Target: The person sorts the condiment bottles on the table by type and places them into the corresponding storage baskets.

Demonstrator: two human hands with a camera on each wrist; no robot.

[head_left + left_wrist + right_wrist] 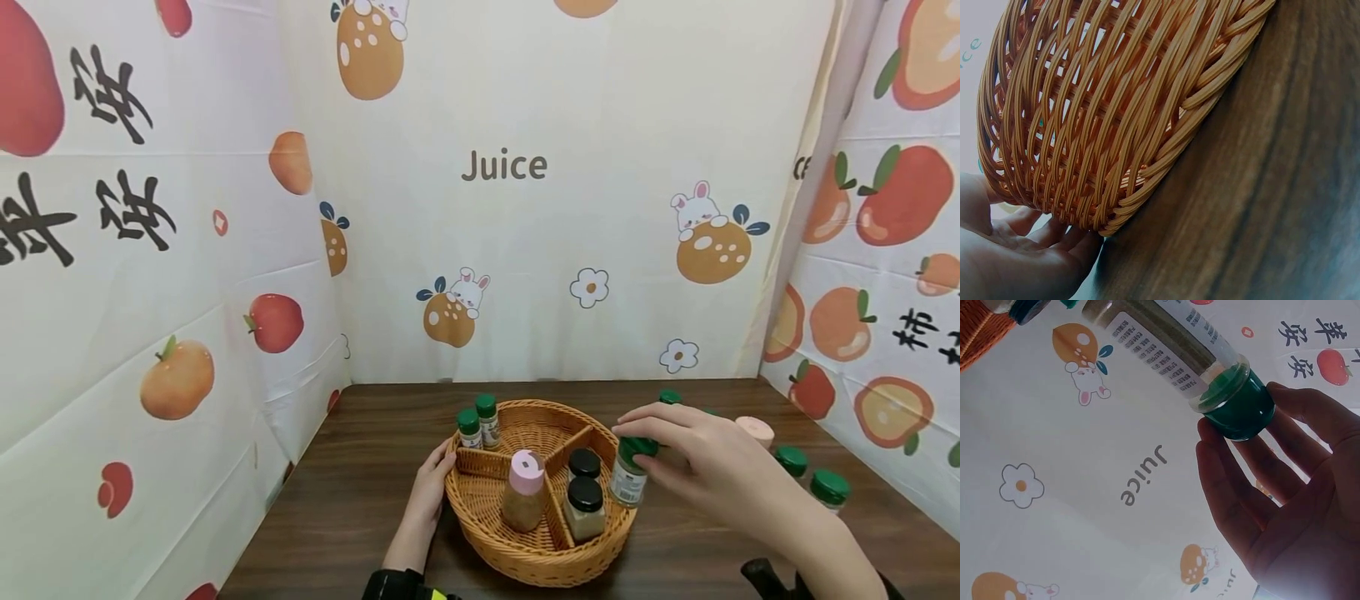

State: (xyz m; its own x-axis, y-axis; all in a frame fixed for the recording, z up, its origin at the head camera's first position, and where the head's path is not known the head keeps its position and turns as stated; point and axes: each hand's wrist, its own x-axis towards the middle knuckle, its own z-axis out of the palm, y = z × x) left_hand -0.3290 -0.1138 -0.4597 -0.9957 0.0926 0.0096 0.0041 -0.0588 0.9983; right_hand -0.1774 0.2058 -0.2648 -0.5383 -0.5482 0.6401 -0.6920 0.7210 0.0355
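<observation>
My right hand (701, 446) pinches the green cap of a spice jar (628, 483) between thumb and fingers. The labelled clear jar (1154, 347) holds a dark greenish-brown filling in the right wrist view. It hangs by the right side of a round, divided wicker basket (525, 571). On the basket's left edge, my left hand (429, 483) grips the rim; its fingers lie against the weave in the left wrist view. Inside the basket are a pink-capped shaker (523, 500), two black-capped jars (585, 512) and two small green-capped jars (480, 425) at the back left.
Right of the basket, partly behind my right forearm, stand several green-capped jars (828, 487) and a container with a pale pink lid (756, 431). The dark wooden table (352, 500) is bordered by fruit-printed cloth walls (510, 250).
</observation>
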